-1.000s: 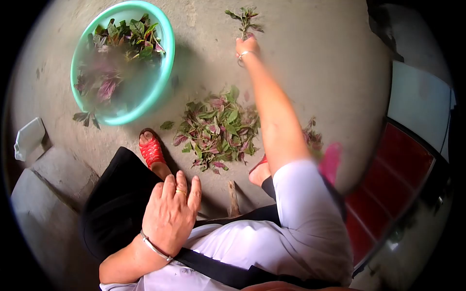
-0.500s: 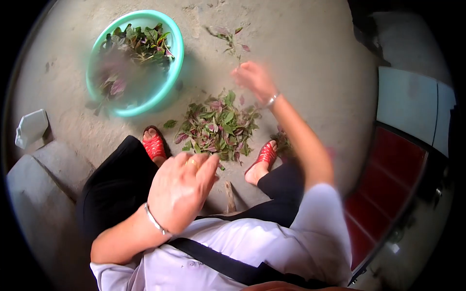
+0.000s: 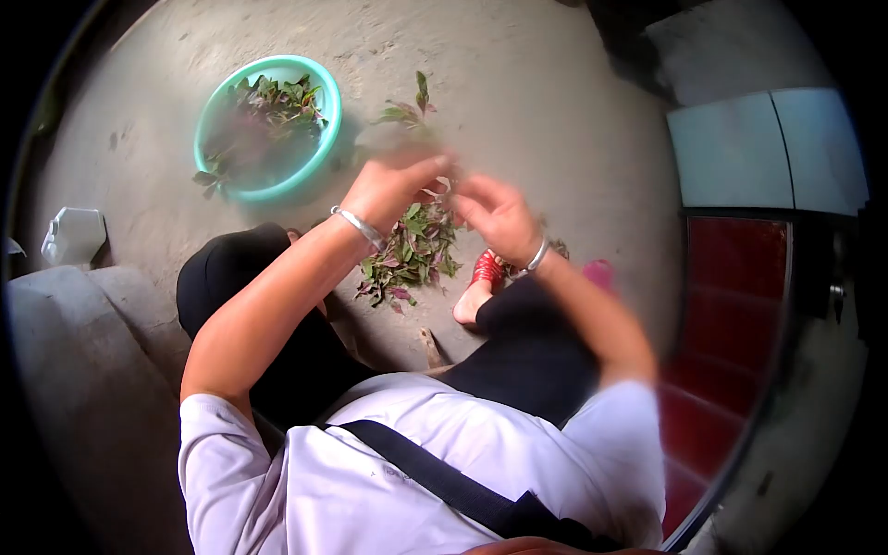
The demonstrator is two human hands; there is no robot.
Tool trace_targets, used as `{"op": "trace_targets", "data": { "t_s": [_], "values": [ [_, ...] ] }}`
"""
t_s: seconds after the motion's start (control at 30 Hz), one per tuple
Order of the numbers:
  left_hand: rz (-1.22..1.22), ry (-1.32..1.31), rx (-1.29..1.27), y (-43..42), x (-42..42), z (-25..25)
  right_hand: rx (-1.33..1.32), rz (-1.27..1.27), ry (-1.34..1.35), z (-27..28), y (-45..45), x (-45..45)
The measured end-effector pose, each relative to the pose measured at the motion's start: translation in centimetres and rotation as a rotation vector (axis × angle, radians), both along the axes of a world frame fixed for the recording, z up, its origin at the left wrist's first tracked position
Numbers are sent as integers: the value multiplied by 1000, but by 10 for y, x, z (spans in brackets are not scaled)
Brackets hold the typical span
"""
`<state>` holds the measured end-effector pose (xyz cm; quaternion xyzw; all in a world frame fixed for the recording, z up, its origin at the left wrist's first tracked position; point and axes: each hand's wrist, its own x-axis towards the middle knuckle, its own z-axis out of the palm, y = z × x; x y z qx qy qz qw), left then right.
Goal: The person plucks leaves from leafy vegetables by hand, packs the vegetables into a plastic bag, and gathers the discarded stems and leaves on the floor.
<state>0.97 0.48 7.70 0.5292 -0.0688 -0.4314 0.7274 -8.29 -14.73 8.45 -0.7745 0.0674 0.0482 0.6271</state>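
Left grip and right grip meet in front of the torso, fingertips close together at a leafy sprig. Fingers curled on both; motion blur, can't tell which one clamps the stem. Sprig leaves stick out past the left grip, on the side away from the body.

Rest, big to small. Bare grey floor under everything. Red tiled panel off to the right, pale blue panel adjoining its far end. Grey block on the left. Turquoise basin far left of the grips, leafy greens inside, some hanging over the near-left rim. Green-purple leaf pile on the floor between the feet, partly hidden by the left forearm. White container just beside the block. Red sandal right of the pile. Wooden piece between the legs. Silver bracelet on each wrist.
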Motion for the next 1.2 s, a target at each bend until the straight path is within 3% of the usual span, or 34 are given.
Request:
{"op": "trace_targets", "data": {
  "t_s": [0.07,0.17,0.33,0.47,0.67,0.9,1.07,1.2],
  "values": [
    [-30,-37,-62,-7,-6,3,-43,-21,6,5,-2,-13],
    [-87,-212,-29,-13,-11,7,-130,-273,-58,16,-14,-26],
    [-180,-517,20,-24,-21,-10,17,-384,-243,29,-9,-30],
    [-213,-455,14,-25,-26,-8,179,-457,-19,28,-10,-27],
    [-241,-467,13,-24,-22,-5,207,-448,-32,23,-13,-19],
    [-306,-290,24,-29,-14,-19,350,-559,-75,25,-14,-15],
    [-283,-210,94,-31,-10,-13,263,-581,-97,20,-16,-14],
    [-133,90,-190,-40,-6,-29,109,-603,-173,18,-12,-14]
  ]
}}
